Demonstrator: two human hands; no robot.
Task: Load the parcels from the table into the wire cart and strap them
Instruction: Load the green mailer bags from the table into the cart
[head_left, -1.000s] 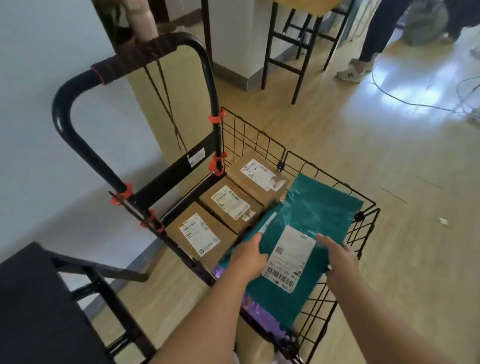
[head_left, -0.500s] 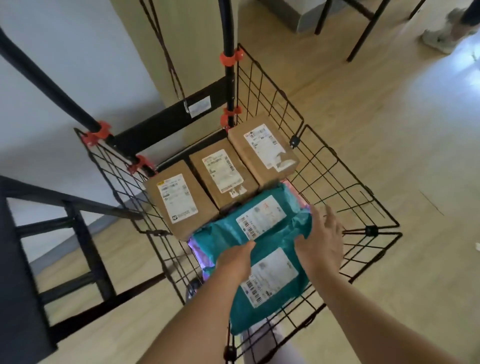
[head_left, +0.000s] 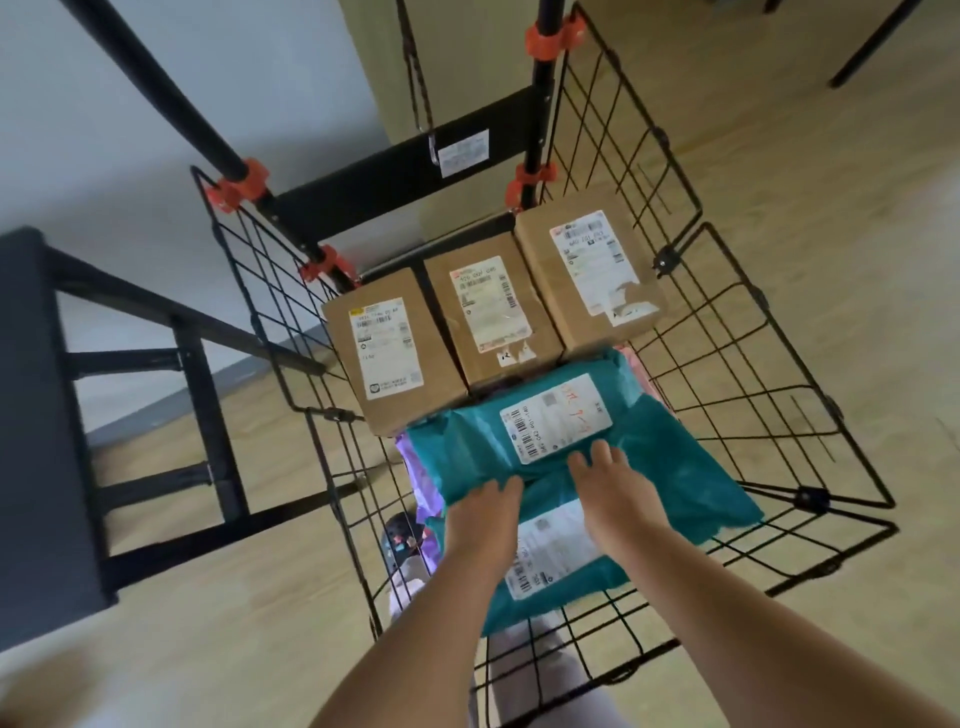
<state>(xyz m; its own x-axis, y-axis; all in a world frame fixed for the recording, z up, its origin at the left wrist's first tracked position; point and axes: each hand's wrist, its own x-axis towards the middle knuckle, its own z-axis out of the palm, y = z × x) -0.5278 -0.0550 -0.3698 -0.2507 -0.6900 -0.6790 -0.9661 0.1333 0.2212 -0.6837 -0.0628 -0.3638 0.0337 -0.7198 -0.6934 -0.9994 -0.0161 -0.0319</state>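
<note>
As the mailers settle: a second ago both hands held teal packaging up at the near rim of the wire cart (head_left: 727, 338); now two teal mailers lie flat inside it, and the view looks more steeply down.
Upper teal mailer (head_left: 675, 467): lies across the cart's middle, its far edge against the row of boxes and overlapping the lower teal mailer (head_left: 550, 551).
Left hand (head_left: 483, 514): palm down, fingers nearly straight, resting where the two mailers overlap and gripping nothing that I can see.
Right hand (head_left: 608, 483): spread flat on the upper mailer, fingertips (head_left: 597, 452) touching the near edge of its white label; it presses and does not hold.
Cardboard boxes: three side by side along the back wall, left box (head_left: 395, 353), middle box (head_left: 488, 312), right box (head_left: 587, 270), labels up.
Under the teal: a purple mailer (head_left: 415, 457) shows at the left edge.
Meaning for the task: loading looks largely done for these parcels, and the hands seem to be flattening the stack.
Strap: a dark cord (head_left: 418, 67) hangs by the handle post, well apart from both hands; strapping is not yet begun.
</note>
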